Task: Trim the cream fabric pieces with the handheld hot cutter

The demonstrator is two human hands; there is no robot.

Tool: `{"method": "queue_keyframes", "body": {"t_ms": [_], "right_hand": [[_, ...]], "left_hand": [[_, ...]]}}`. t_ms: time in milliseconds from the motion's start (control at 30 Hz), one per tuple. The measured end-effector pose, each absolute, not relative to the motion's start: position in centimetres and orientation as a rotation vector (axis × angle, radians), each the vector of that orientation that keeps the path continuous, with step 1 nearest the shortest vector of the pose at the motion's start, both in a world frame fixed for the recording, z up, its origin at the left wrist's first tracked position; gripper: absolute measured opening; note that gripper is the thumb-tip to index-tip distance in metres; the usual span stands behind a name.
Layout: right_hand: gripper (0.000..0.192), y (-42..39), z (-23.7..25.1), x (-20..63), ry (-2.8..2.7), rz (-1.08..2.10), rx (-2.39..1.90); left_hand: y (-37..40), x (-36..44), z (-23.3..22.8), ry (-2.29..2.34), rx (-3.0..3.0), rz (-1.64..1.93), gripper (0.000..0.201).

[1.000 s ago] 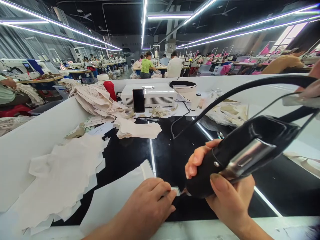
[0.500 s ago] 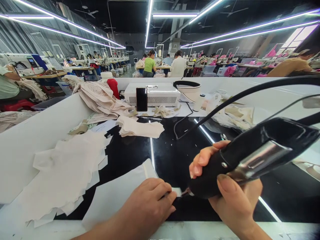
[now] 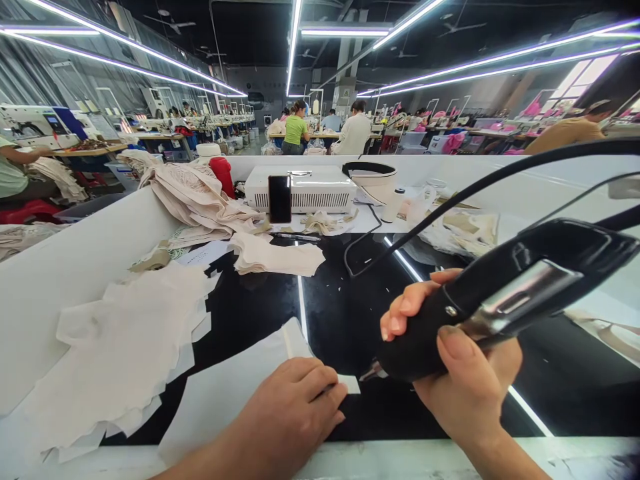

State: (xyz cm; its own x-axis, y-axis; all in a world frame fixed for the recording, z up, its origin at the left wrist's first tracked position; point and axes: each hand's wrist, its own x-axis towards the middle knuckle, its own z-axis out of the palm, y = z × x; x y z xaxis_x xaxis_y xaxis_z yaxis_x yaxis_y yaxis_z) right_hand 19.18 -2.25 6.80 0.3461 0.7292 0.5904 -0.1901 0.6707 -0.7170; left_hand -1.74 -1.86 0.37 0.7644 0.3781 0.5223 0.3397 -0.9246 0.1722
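My left hand [image 3: 295, 410] rests on a white fabric piece [image 3: 220, 390] on the black tabletop, fingers curled and pressed together over its right edge. A pale strip runs along that edge, and its white end [image 3: 350, 384] sticks out past my fingertips. My right hand [image 3: 470, 373] is wrapped round a black corded handheld tool [image 3: 505, 293] with a metal lever on its side. The tool's narrow metal tip [image 3: 373, 371] points left, just apart from the strip's end. Part of the fabric lies hidden under my left hand.
Pale fabric pieces [image 3: 125, 347] lie stacked at left, and a smaller stack [image 3: 280, 257] sits ahead. Behind are a phone [image 3: 279, 199], a white vented box [image 3: 320, 190] and a round container [image 3: 375, 180]. A thick black cable [image 3: 480, 190] arches over the right side. People work at tables beyond.
The tool's tip has lifted slightly up and away from the strip's end, which it was touching or nearly touching. My left hand stays on the fabric. The whole view has shifted a little.
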Motion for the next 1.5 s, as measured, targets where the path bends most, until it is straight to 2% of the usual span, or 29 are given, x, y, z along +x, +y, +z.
{"method": "queue_keyframes", "body": {"t_ms": [200,433,633,1133,1500], "right_hand": [[0.035,-2.1,6.8,18.9,-1.063,0.66,-0.618],[0.029,-2.5,6.9,19.0,-1.055,0.683,-0.639],[0.034,-2.6,7.1,19.2,-1.047,0.669,-0.622],[0.032,-2.6,6.5,19.3,-1.093,0.68,-0.623],[0.033,-2.2,7.3,19.0,-1.056,0.7,-0.628]], "left_hand": [[-2.2,-1.3,0.3,0.608,2.91,0.85,0.015],[-2.5,-1.2,0.9,0.606,2.925,0.86,0.019],[-2.0,-1.0,0.3,0.619,2.933,0.855,0.018],[-1.4,-1.9,0.8,0.567,2.956,0.803,0.013],[-1.1,-2.7,1.0,0.528,2.863,0.798,0.017]]}}
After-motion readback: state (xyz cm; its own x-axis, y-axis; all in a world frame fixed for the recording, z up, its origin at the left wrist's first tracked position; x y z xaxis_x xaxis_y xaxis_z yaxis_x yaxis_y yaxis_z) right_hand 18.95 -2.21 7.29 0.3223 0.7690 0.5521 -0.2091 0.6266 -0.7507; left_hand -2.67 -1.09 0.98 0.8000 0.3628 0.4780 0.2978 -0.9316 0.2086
